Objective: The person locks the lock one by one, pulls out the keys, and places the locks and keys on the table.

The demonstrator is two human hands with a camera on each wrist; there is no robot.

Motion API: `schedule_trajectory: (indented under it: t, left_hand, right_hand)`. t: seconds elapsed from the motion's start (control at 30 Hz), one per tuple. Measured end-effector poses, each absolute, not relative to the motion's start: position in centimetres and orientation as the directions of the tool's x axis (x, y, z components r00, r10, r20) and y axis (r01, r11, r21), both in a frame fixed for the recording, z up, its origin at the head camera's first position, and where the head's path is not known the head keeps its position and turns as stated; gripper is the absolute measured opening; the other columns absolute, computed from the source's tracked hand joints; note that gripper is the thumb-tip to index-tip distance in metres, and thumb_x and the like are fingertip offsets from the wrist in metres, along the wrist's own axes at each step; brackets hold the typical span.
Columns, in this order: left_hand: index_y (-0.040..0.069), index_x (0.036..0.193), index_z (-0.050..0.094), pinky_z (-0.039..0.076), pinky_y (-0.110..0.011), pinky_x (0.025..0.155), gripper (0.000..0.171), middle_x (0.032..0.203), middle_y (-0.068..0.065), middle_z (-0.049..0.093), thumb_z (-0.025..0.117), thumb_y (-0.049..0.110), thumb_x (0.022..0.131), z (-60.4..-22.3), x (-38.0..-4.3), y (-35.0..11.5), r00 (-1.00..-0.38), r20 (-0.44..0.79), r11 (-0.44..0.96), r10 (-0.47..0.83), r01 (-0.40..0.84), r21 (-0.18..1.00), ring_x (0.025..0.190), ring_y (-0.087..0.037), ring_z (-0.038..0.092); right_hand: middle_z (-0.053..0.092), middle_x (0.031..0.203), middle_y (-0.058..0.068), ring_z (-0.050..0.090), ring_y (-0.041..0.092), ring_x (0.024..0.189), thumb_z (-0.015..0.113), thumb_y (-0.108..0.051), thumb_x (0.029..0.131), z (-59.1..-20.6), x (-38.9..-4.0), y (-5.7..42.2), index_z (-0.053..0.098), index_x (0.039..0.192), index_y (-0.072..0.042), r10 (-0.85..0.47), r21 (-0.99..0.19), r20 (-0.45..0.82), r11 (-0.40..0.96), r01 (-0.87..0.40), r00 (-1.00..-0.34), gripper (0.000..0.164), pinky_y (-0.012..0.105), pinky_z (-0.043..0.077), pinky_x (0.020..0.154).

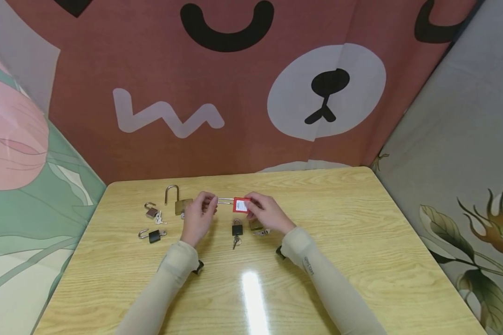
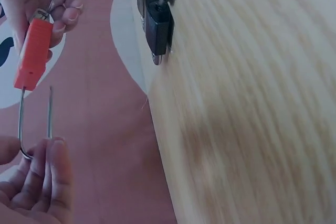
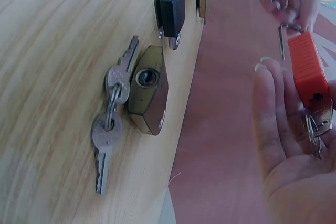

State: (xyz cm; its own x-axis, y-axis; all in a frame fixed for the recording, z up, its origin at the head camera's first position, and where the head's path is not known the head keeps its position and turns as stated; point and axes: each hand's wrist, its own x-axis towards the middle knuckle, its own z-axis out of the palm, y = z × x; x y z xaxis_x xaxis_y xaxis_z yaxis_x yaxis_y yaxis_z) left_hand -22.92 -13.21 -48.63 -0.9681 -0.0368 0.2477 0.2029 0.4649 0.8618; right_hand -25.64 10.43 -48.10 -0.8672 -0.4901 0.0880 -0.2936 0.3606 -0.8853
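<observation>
Above the far middle of the table, my two hands hold a red padlock point(image 1: 241, 204) between them. At its left, my left hand point(image 1: 199, 216) pinches the bend of the long, thin metal shackle point(image 2: 21, 124). One shackle leg runs into the red body, while the other leg's tip stands free of it. My right hand point(image 1: 270, 211) grips the body at the keyhole end, where a key and rings point(image 3: 314, 132) hang close to the palm. Below the hands, a black padlock point(image 1: 237, 228) with keys and a brass padlock point(image 3: 148, 90) with two keys point(image 3: 116, 84) lie on the table.
On the left of the wooden table point(image 1: 360, 279) lie a brass padlock point(image 1: 183, 206) with its large shackle raised open, a small brown padlock point(image 1: 152, 212) with keys, and a black padlock point(image 1: 154, 236), its shackle open. A printed cloth point(image 1: 243, 153) hangs behind the far edge.
</observation>
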Motion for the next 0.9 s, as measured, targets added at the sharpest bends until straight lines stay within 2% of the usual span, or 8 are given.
schedule_trajectory:
  t: [0.23, 0.37, 0.47, 0.53, 0.6, 0.8, 0.9]
  left_hand:
    - [0.008, 0.101, 0.066, 0.050, -0.027, 0.058, 0.028, 0.078, -0.016, 0.064, 0.055, 0.033, 0.109, -48.45, -22.83, -13.42, -0.970, 0.242, 0.477, 0.017, 0.221, 0.851, 0.070, -0.035, 0.066]
    - [0.010, 0.095, 0.063, 0.046, -0.028, 0.053, 0.033, 0.066, -0.007, 0.058, 0.050, 0.036, 0.110, -48.60, -22.88, -13.43, -0.968, 0.248, 0.495, 0.040, 0.234, 0.837, 0.060, -0.027, 0.061]
    - [0.012, 0.092, 0.061, 0.045, -0.029, 0.052, 0.035, 0.062, -0.003, 0.054, 0.047, 0.038, 0.111, -48.69, -22.86, -13.40, -0.970, 0.237, 0.506, 0.052, 0.230, 0.831, 0.055, -0.019, 0.056]
    - [0.012, 0.090, 0.059, 0.044, -0.030, 0.052, 0.037, 0.061, -0.002, 0.053, 0.046, 0.039, 0.111, -48.67, -22.82, -13.40, -0.973, 0.225, 0.509, 0.058, 0.223, 0.831, 0.053, -0.019, 0.054]
    - [0.010, 0.088, 0.057, 0.043, -0.030, 0.052, 0.040, 0.061, -0.002, 0.052, 0.045, 0.039, 0.112, -48.68, -22.84, -13.36, -0.974, 0.216, 0.499, 0.069, 0.221, 0.838, 0.053, -0.022, 0.055]
    - [0.005, 0.085, 0.053, 0.043, -0.027, 0.051, 0.041, 0.062, -0.006, 0.050, 0.043, 0.033, 0.113, -48.81, -22.88, -13.26, -0.977, 0.176, 0.423, 0.121, 0.211, 0.881, 0.059, -0.045, 0.059]
    - [0.001, 0.088, 0.053, 0.044, -0.027, 0.050, 0.041, 0.062, -0.006, 0.049, 0.044, 0.032, 0.113, -48.78, -22.81, -13.05, -0.976, 0.162, 0.401, 0.148, 0.209, 0.892, 0.059, -0.046, 0.059]
  right_hand:
    - [0.069, 0.107, 0.028, 0.073, 0.039, 0.088, 0.051, -0.020, 0.111, -48.18, -25.97, 10.63, 0.062, 0.131, -0.002, -0.494, -0.890, 0.077, 0.357, -0.284, -0.866, 0.030, 0.050, 0.064, 0.080]
    - [0.069, 0.106, 0.028, 0.073, 0.036, 0.086, 0.051, -0.021, 0.111, -48.18, -26.03, 10.68, 0.063, 0.131, -0.002, -0.499, -0.888, 0.080, 0.357, -0.289, -0.863, 0.030, 0.051, 0.063, 0.080]
    - [0.070, 0.104, 0.023, 0.073, 0.035, 0.085, 0.051, -0.021, 0.111, -48.17, -26.04, 10.75, 0.063, 0.130, -0.003, -0.495, -0.888, 0.076, 0.361, -0.284, -0.866, 0.029, 0.051, 0.063, 0.079]
    - [0.070, 0.104, 0.021, 0.073, 0.033, 0.085, 0.051, -0.021, 0.111, -48.13, -26.03, 10.79, 0.064, 0.129, -0.003, -0.493, -0.891, 0.069, 0.361, -0.276, -0.867, 0.028, 0.051, 0.063, 0.080]
    - [0.070, 0.103, 0.020, 0.073, 0.030, 0.084, 0.051, -0.021, 0.111, -48.10, -26.00, 10.80, 0.064, 0.128, -0.004, -0.488, -0.892, 0.064, 0.364, -0.269, -0.870, 0.028, 0.050, 0.063, 0.079]
    - [0.068, 0.102, 0.030, 0.071, 0.021, 0.078, 0.052, -0.021, 0.111, -48.05, -25.99, 10.65, 0.064, 0.127, -0.003, -0.496, -0.909, 0.045, 0.339, -0.241, -0.867, 0.028, 0.053, 0.062, 0.079]
    - [0.068, 0.100, 0.030, 0.070, 0.019, 0.077, 0.052, -0.022, 0.111, -48.06, -25.98, 10.44, 0.064, 0.128, -0.002, -0.522, -0.922, 0.034, 0.314, -0.229, -0.852, 0.029, 0.056, 0.062, 0.080]
